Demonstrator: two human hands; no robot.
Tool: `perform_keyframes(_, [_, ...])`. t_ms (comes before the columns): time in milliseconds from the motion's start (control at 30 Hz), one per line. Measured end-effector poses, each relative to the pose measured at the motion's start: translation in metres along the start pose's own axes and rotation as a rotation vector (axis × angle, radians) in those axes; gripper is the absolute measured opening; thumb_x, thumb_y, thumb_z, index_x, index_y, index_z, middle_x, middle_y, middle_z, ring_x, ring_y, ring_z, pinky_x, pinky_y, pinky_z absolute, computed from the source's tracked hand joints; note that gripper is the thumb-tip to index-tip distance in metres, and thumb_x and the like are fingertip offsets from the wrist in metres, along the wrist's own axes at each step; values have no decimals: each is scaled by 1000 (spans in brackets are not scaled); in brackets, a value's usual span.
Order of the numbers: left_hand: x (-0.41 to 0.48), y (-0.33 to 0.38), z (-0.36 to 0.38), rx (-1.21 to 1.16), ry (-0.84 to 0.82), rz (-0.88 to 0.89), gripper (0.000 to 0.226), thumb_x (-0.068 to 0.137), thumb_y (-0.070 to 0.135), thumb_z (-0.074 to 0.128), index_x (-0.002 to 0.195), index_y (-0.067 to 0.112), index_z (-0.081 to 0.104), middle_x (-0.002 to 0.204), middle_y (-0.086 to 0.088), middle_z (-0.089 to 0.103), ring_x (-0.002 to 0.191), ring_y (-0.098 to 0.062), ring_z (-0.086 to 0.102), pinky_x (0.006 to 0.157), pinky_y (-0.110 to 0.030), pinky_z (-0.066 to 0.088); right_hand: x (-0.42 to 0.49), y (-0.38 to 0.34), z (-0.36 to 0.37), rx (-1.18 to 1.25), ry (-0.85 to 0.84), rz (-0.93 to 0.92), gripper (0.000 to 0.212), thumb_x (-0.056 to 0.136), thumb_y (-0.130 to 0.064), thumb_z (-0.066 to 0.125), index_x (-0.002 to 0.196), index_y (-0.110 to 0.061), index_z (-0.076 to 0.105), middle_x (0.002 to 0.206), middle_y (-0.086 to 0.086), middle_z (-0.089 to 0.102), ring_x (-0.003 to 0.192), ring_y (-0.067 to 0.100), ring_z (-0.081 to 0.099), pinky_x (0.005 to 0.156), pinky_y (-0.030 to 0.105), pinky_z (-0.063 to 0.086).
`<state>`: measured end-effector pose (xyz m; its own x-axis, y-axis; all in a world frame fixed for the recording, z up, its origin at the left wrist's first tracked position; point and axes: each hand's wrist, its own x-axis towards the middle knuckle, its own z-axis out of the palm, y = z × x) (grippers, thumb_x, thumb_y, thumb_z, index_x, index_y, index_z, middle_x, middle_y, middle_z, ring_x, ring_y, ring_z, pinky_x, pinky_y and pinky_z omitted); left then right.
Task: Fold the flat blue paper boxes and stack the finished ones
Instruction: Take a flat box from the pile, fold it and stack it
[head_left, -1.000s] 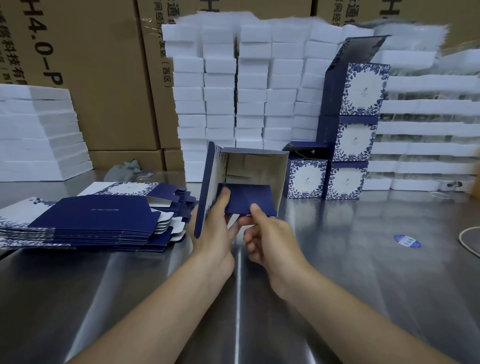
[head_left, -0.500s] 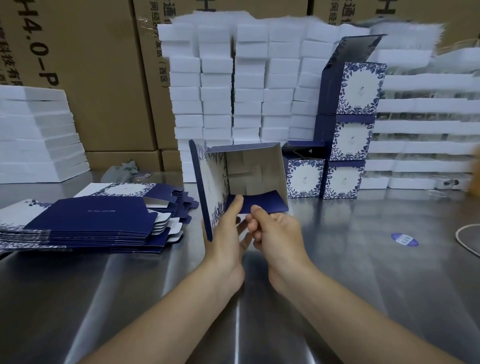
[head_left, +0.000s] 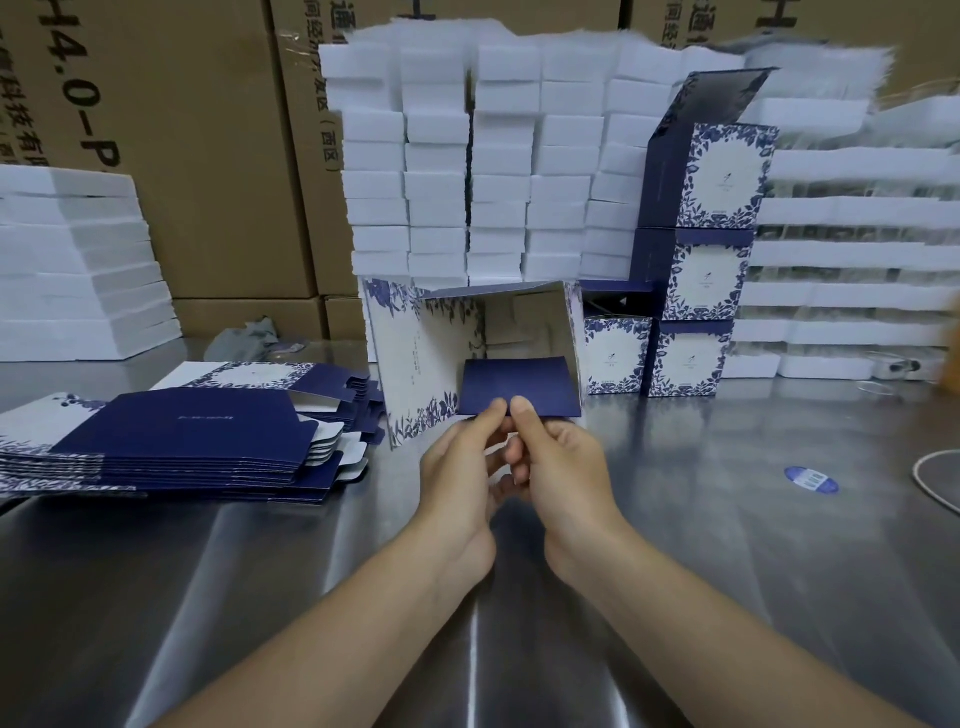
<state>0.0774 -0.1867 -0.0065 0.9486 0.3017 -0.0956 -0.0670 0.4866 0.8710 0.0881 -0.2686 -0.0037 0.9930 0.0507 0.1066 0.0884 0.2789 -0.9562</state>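
An opened-up blue-and-white box (head_left: 415, 358) lies on its side in front of me, its open end facing me and its grey inside showing. Its dark blue flap (head_left: 519, 387) juts toward me. My left hand (head_left: 462, 467) and my right hand (head_left: 558, 467) both pinch the flap's near edge, thumbs on top. A pile of flat blue boxes (head_left: 176, 436) lies on the table to the left. Folded boxes (head_left: 701, 260) stand stacked at the back right, the top one with its lid up.
The steel table (head_left: 727, 571) carries a blue oval sticker (head_left: 811, 479) and a white cable (head_left: 935, 478) at the right. White foam blocks (head_left: 467, 156) are piled behind the box and at both sides. Brown cartons (head_left: 197, 156) form the back wall.
The box has turned so its floral side faces left-front and its opening faces me. Both hands have shifted to pinch the blue flap's edge together.
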Motion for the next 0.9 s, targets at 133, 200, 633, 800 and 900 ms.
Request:
perform_keyframes(133, [0, -1, -2, 75, -87, -42, 21, 100, 39, 70, 89, 21, 65, 66, 8, 63, 63, -3, 64, 73, -24, 47, 2, -2, -4, -76, 19, -6, 49, 107, -31, 61, 64, -9, 58, 46, -3, 47, 39, 5, 41, 44, 16, 38])
perform_keyframes(200, [0, -1, -1, 96, -104, -35, 22, 101, 40, 67, 88, 24, 63, 66, 11, 64, 66, 1, 66, 74, -24, 44, 4, -3, -4, -83, 26, -12, 52, 107, -30, 61, 60, -10, 55, 45, -3, 44, 39, 6, 39, 44, 16, 36])
perform_keyframes(633, [11, -2, -6, 18, 101, 117, 13, 90, 25, 78, 88, 13, 75, 82, 1, 62, 80, -13, 59, 73, -28, 47, 4, -1, -6, -14, -29, 109, 28, 103, -32, 66, 88, -10, 73, 60, -2, 55, 49, 9, 46, 49, 21, 39])
perform_keyframes(800, [9, 0, -7, 16, 71, 119, 14, 90, 29, 78, 90, 16, 74, 83, 3, 62, 84, -13, 60, 76, -29, 46, 3, -2, -4, 99, -48, 108, 24, 103, -20, 63, 85, -8, 72, 59, -3, 54, 48, 7, 44, 47, 19, 36])
perform_keyframes(900, [5, -3, -4, 97, 37, 125, 19, 96, 40, 72, 95, 21, 71, 91, 4, 62, 88, -11, 58, 82, -28, 45, 5, -5, -5, 170, -9, 118, 21, 102, -13, 64, 85, -4, 71, 58, -3, 56, 46, 5, 42, 44, 17, 34])
